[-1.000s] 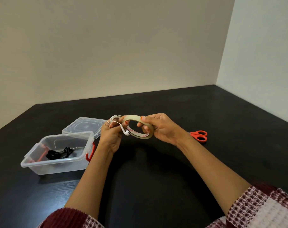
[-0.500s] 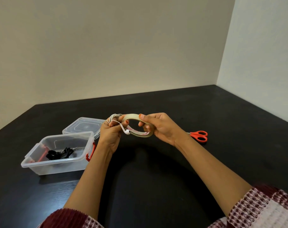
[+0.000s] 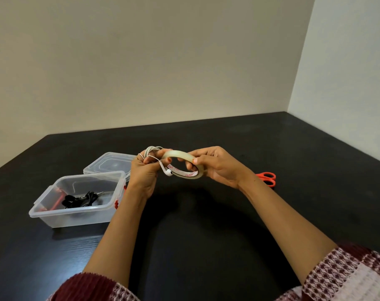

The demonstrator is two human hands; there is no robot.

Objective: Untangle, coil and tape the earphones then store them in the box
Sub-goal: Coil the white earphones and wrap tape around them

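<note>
Right hand [image 3: 217, 166] has shifted rightward along tape roll [image 3: 180, 153]; left hand [image 3: 144, 172] grips earphones [image 3: 168, 173].

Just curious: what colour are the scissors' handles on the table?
The scissors have orange-red handles, best seen in the head view.

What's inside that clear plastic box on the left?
The box holds a bundle of black earphones. A red piece shows at its left end, perhaps an outside clasp. The left forearm hides part of its right side.
</note>
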